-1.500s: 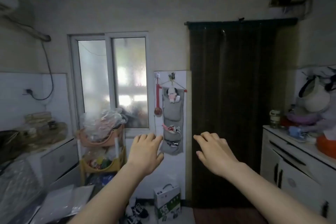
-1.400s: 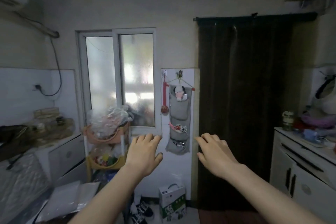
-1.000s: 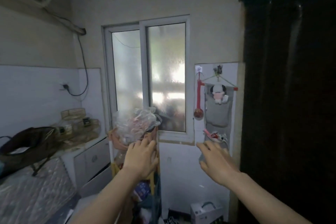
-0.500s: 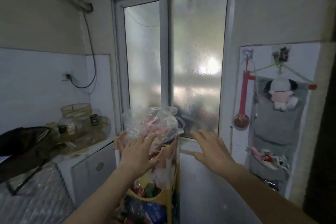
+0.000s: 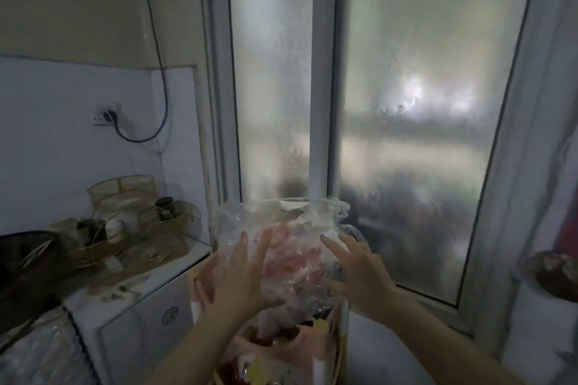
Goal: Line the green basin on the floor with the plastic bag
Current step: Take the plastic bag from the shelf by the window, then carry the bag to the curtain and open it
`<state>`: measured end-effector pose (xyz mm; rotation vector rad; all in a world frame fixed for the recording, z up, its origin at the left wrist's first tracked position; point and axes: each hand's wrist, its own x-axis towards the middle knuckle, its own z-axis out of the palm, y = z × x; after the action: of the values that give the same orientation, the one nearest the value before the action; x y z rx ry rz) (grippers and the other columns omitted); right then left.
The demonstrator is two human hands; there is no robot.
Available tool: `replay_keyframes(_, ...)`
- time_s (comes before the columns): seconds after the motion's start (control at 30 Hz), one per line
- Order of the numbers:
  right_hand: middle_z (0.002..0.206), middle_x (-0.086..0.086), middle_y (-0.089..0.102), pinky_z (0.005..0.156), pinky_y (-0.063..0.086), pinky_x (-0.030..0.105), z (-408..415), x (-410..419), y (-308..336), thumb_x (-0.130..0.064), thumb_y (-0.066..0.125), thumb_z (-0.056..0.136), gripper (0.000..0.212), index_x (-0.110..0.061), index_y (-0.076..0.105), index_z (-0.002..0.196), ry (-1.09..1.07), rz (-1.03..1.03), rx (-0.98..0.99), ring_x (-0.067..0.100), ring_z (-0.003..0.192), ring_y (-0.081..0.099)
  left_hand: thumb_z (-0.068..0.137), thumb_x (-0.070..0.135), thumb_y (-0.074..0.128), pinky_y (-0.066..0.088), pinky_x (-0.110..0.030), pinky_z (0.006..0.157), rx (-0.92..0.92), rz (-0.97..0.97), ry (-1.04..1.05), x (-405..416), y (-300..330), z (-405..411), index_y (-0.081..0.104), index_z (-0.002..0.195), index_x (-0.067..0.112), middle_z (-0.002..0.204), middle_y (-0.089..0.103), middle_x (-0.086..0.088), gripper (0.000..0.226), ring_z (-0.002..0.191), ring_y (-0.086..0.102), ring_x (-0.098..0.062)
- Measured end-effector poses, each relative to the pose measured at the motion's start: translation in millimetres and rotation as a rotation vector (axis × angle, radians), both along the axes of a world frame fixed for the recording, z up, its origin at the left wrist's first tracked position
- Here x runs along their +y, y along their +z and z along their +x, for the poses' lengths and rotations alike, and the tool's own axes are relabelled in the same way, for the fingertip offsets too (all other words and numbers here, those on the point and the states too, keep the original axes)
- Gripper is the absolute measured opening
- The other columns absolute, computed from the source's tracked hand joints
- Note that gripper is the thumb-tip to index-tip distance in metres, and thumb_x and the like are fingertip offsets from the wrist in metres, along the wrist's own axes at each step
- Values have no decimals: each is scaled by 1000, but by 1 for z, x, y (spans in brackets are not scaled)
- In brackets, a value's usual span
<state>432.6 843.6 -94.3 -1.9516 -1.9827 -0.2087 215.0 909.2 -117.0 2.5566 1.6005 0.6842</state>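
The fetching step is judged underway: the plastic bag point(image 5: 281, 247), bunched atop a rack point(image 5: 316, 337) by the window point(image 5: 406, 103), is flanked by left hand point(image 5: 240, 278) and right hand point(image 5: 359, 275), fingers spread wide (basin unseen), so a firm pinch is needed next.

We have a single view, from a wide-angle camera worn on the head, so nothing is shared with a second angle. It faces forward and only slightly down, straight at a frosted window point(image 5: 406, 122) that fills the upper and right parts of the frame and stands close in front of us. Both forearms enter from the bottom edge, and the left hand point(image 5: 240, 278) and right hand point(image 5: 359, 275) sit low in the centre, very near the lens, against a clear bag point(image 5: 281, 228). A bench point(image 5: 131, 287) lies at lower left under a white wall. Straight lines bow toward the edges, and the picture is soft throughout.
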Motion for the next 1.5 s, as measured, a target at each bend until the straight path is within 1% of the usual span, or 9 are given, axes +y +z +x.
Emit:
replay_keyframes(0.1,154,5,22,103,42,44,17,31,-15,-44,68,77,84,-35,17,145,-28,-25,25,28,136,32,53,59,75,10,-60,115,-36,-61,-124,41,-9,24,-24,133,54,153,-16,10,128,142,-5,-18)
replay_keyframes(0.23,155,4,13,104,41,42,36,68,-21,-48,66,78,88,-39,10,145,-42,-38,8,26,137,28,70,42,71,48,-34,94,-50,-91,-244,92,-15,37,6,140,50,152,31,9,95,128,47,-15)
replay_keyframes(0.37,156,0,17,112,33,41,50,96,-24,-45,66,81,83,-38,13,145,38,-56,95,25,140,22,73,44,69,51,-21,78,-192,-117,-269,122,5,34,48,125,45,118,65,10,56,98,63,-5)
replay_keyframes(0.6,88,-5,70,76,51,13,42,117,4,-21,73,79,11,-16,70,89,199,316,391,6,77,66,78,38,68,41,-9,60,-250,-103,-257,127,76,15,64,66,34,74,62,14,13,69,56,2)
replay_keyframes(0.73,93,-5,68,78,48,4,36,111,38,-15,66,85,7,-15,67,91,355,383,600,-3,88,63,79,27,69,38,-15,58,-329,-209,-298,108,106,2,65,76,1,72,58,2,26,60,51,-2)
replay_keyframes(0.87,105,-1,69,85,57,31,27,85,72,-32,56,83,18,-27,63,99,634,192,846,13,98,68,70,32,76,40,-21,56,-527,-262,-304,60,119,-20,55,57,20,60,52,2,27,54,49,-7)
replay_keyframes(1.07,83,2,69,63,56,20,7,52,86,-10,50,94,33,-40,61,101,832,116,666,10,67,66,65,21,71,50,-19,56,-792,-160,-136,-42,115,-44,59,76,-5,63,65,1,31,58,59,-12)
replay_keyframes(1.27,70,11,57,52,39,20,-60,-8,84,-30,47,93,21,-41,63,100,1153,-143,771,15,54,47,74,26,63,47,-17,54,-925,-18,171,-167,99,-85,62,80,0,64,63,-1,27,60,57,-13)
replay_keyframes(1.5,99,-22,67,75,46,5,-188,-135,71,-50,77,65,39,-39,66,101,1419,-313,584,-4,93,60,77,31,68,50,-22,62,-1074,82,540,-368,69,-162,66,71,17,66,66,4,15,63,59,-10)
